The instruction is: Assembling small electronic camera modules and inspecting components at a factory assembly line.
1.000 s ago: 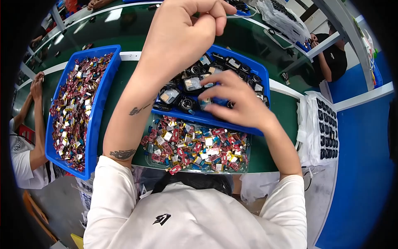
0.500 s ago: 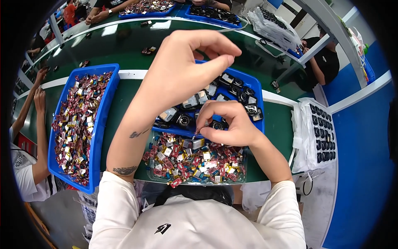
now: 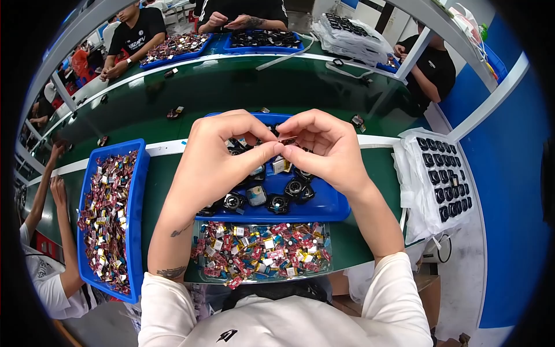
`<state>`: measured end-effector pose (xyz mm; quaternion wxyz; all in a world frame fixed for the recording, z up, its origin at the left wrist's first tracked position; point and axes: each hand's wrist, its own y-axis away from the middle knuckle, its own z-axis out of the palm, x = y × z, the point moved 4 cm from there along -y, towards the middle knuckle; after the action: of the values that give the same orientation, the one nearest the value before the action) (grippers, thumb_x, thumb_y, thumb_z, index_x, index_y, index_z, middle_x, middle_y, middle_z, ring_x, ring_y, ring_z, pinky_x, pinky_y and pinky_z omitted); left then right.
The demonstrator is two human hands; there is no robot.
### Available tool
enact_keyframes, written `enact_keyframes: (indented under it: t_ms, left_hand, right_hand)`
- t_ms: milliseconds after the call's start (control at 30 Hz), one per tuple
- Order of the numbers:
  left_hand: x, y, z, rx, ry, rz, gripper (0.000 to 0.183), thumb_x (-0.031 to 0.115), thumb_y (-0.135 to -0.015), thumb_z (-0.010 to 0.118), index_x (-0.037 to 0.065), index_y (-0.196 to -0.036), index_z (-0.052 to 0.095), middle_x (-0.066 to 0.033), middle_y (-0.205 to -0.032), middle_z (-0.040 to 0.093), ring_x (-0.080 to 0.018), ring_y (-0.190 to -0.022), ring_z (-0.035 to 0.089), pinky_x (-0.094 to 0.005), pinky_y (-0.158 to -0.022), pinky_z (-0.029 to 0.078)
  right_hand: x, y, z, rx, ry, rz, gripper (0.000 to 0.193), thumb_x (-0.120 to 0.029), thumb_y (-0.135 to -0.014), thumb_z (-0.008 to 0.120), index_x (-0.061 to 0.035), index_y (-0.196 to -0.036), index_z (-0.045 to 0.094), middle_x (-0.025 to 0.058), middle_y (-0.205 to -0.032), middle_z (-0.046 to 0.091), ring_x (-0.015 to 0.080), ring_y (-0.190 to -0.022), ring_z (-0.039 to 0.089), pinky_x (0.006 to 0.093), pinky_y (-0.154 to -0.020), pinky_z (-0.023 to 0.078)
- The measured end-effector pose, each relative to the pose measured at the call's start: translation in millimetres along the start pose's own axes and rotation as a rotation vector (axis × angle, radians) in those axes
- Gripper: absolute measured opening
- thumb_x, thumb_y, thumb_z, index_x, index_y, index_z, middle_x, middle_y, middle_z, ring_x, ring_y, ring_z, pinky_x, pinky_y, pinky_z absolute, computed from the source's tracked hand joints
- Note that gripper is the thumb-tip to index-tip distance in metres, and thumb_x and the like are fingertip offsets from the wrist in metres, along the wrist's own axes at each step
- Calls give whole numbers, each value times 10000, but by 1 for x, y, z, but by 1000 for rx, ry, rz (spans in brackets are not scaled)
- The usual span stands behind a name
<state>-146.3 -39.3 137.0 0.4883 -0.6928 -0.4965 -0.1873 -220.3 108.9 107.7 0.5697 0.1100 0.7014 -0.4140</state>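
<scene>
My left hand (image 3: 228, 153) and my right hand (image 3: 329, 153) meet fingertip to fingertip above a blue tray (image 3: 324, 202). Both are closed in a pinch on a small circuit board (image 3: 287, 140). A silvery battery (image 3: 281, 166) hangs just below the fingers and seems to belong to it. Black watch-like cases (image 3: 278, 203) lie in the blue tray, partly hidden by my hands. Nearer to me, a clear tray (image 3: 263, 281) holds a heap of small red boards with batteries (image 3: 260, 251).
On the left stands a long blue bin (image 3: 137, 202) of similar boards, beside a co-worker's arms (image 3: 60, 214). Stacked trays of black cases (image 3: 442, 179) lie at right. Beyond a white rail runs a green conveyor belt (image 3: 231, 87) with scattered parts; co-workers sit across it.
My left hand has come down to meet my right hand, which has risen from the clear tray with the small circuit board. The view has tilted up, showing more of the far side.
</scene>
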Motion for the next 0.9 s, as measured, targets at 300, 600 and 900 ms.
enact_keyframes:
  t_ms: [300,600,900]
  left_hand:
    - [-21,-2,2,92,237,-152,155,23,-760,666,-42,-894,620,-53,-752,654,-80,-713,611,-229,-662,479]
    - [-13,-4,9,-39,-3,-156,98,38,-797,688,-27,-865,660,-27,-787,617,-74,-756,574,-211,-682,447]
    - [-10,-3,11,39,30,37,91,58,-825,669,-30,-844,654,-29,-772,597,-71,-699,544,-204,-630,418]
  right_hand:
    - [-2,-4,-15,79,97,4,137,27,-809,621,38,-944,644,77,-904,662,121,-823,648,241,-769,527]
    - [-2,-1,-12,112,98,-22,121,-37,-836,665,36,-932,658,88,-858,675,112,-769,646,229,-717,530]
    - [8,0,-12,71,-168,58,218,-213,-834,712,-23,-769,627,27,-716,632,47,-614,556,187,-549,453]
